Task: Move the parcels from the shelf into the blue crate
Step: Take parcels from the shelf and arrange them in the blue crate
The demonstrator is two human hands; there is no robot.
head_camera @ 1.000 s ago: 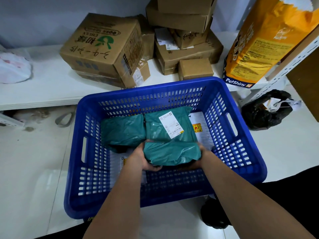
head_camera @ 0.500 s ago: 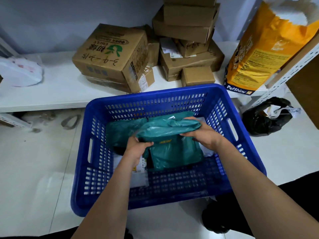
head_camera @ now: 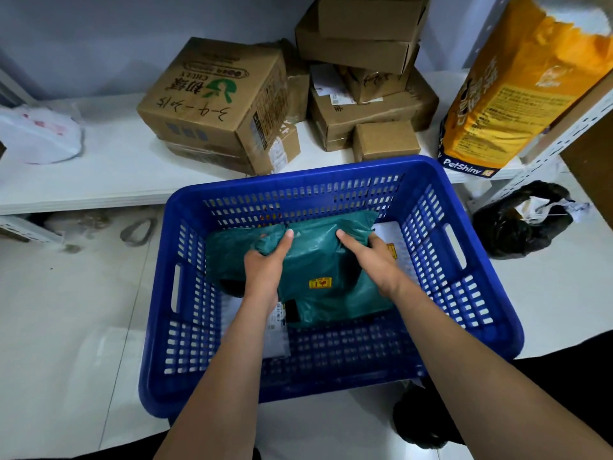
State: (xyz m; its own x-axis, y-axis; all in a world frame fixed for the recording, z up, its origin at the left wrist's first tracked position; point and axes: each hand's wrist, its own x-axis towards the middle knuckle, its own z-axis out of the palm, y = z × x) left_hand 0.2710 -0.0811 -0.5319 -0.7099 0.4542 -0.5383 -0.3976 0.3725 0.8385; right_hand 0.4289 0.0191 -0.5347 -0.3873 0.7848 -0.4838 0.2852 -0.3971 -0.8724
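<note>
Parcels on the shelf (head_camera: 99, 167) are far from cleared, I judge. Working left to right along it: a white plastic bag (head_camera: 39, 136) lies at the left end, then a large printed carton (head_camera: 215, 104) sits tilted on a flatter box near the middle. Just beside it is a stack of plain brown boxes (head_camera: 368, 68), with a small brown box (head_camera: 386, 141) at the front edge. A tall orange sack (head_camera: 517, 84) leans at the right end; I cannot tell whether it counts as a parcel.

Blue crate (head_camera: 491, 330) stands on the floor against the shelf's front edge. Inside I see at least two green poly mailers: one (head_camera: 229, 254) toward the crate's left wall, partly covered, and the top green mailer (head_camera: 321, 270) in the middle, crumpled, glossy, with a small yellow sticker. White label paper shows beneath, toward the near-left and far-right corners.

My left hand (head_camera: 265, 267) grips the top mailer's left edge, fingers curled into the plastic and thumb laid on top. My right hand (head_camera: 371, 257) holds its right side, forefinger extended across the top and the other fingers wrapped over the edge.

Judgement: soft bags are going in; this one is being settled, not yet let go. Cartons remain.
</note>
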